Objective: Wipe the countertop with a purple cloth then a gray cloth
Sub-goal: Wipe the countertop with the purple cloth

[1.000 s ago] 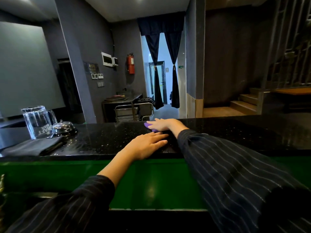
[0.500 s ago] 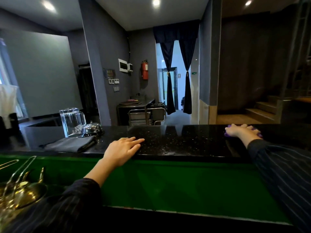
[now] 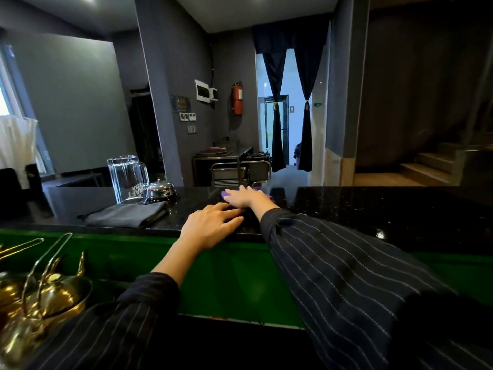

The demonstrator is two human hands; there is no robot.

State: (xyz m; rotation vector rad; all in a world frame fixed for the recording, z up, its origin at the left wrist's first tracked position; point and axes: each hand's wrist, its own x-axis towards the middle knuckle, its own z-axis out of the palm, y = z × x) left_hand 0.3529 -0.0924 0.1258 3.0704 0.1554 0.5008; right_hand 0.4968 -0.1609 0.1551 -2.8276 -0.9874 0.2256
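Note:
The black speckled countertop (image 3: 360, 209) runs across the view above a green front panel. My right hand (image 3: 244, 196) lies flat on the purple cloth (image 3: 224, 194) near the counter's far edge; only small purple corners show around the fingers. My left hand (image 3: 210, 227) rests palm down on the near edge of the counter, fingers spread, holding nothing. A folded gray cloth (image 3: 125, 214) lies on the counter to the left of both hands.
A glass pitcher (image 3: 128, 178) and a metal service bell (image 3: 160, 189) stand on the counter behind the gray cloth. Brass teapots (image 3: 53, 292) with wire handles sit below at the lower left. A metal cart (image 3: 240, 173) stands beyond the counter.
My right hand has slid the purple cloth from the counter's right side back to the left, near the middle. My left hand stays on the near edge.

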